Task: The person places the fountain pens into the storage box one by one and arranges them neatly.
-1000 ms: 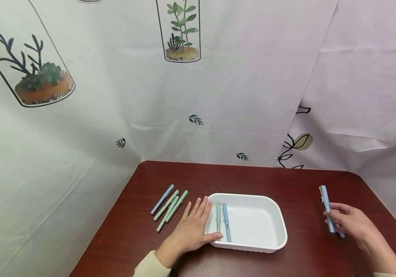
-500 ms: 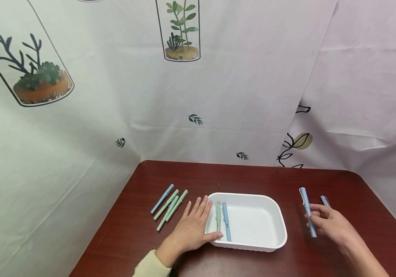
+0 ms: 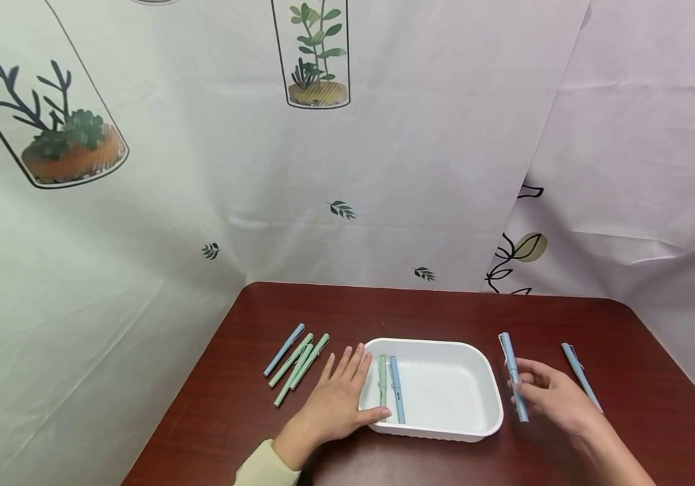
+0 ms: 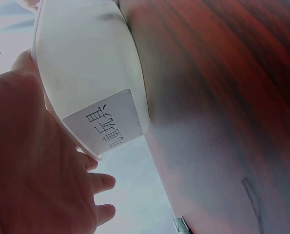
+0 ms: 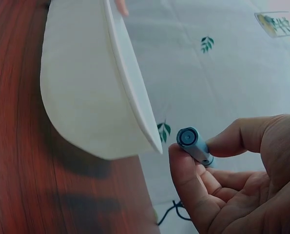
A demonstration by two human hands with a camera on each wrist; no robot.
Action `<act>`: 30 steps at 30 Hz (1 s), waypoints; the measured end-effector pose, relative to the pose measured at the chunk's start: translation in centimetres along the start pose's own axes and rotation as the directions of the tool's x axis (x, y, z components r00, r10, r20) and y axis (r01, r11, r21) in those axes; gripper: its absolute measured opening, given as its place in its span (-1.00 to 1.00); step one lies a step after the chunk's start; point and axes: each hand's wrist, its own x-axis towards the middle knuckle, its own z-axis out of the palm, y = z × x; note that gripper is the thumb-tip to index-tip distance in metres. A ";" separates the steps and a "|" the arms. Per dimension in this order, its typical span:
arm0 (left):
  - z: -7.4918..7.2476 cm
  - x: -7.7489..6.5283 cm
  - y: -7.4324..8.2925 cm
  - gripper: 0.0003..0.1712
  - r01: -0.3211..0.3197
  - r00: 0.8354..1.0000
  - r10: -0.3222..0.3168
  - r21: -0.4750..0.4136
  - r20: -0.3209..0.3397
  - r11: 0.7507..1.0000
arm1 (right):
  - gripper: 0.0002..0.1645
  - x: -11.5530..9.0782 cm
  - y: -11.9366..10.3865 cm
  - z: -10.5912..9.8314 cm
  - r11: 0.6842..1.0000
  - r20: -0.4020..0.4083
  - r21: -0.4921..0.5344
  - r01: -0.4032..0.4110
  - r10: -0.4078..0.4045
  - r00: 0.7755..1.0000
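Note:
My right hand pinches a light blue pen between thumb and fingers, just right of the white tray. In the right wrist view the end of that blue pen points toward the camera, apart from the tray wall. My left hand lies spread on the tray's left rim, thumb over the front edge. Inside the tray, side by side at the left, lie a green pen and a blue pen. The left wrist view shows a label with printed characters on the tray's wall.
Left of the tray lies a group of pens: one blue pen and several green pens, some overlapping. Another blue pen lies on the dark red table beyond my right hand. A printed curtain hangs behind the table.
My right hand has carried the blue pen leftward from the table's right side to near the tray, uncovering the other blue pen there. The left hand has stayed on the rim.

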 end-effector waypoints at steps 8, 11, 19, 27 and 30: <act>0.1 0.0 -0.1 0.21 -0.003 1.000 0.003 0.007 -0.005 1.000 | -0.30 0.1 -0.6 1.6 1.000 -0.002 0.006 -0.027 0.027 1.000; 0.1 0.0 -0.1 0.21 -0.003 1.000 0.003 0.004 -0.004 1.000 | -0.30 0.3 -0.8 2.1 0.999 0.005 0.017 -0.029 0.029 1.000; 0.1 -0.1 0.0 0.21 -0.002 1.000 0.002 -0.001 -0.007 1.000 | -0.30 0.6 -1.5 3.4 0.999 0.012 0.034 -0.033 0.032 0.999; 0.0 -0.1 0.1 0.20 0.000 1.000 0.000 0.003 -0.007 1.000 | -0.31 1.1 -2.1 4.9 0.999 0.004 0.033 -0.040 0.040 0.999; 0.0 -0.1 0.1 0.20 0.001 1.000 -0.001 0.000 -0.009 1.000 | -0.32 1.4 -2.2 5.5 0.999 0.006 0.032 -0.032 0.032 0.999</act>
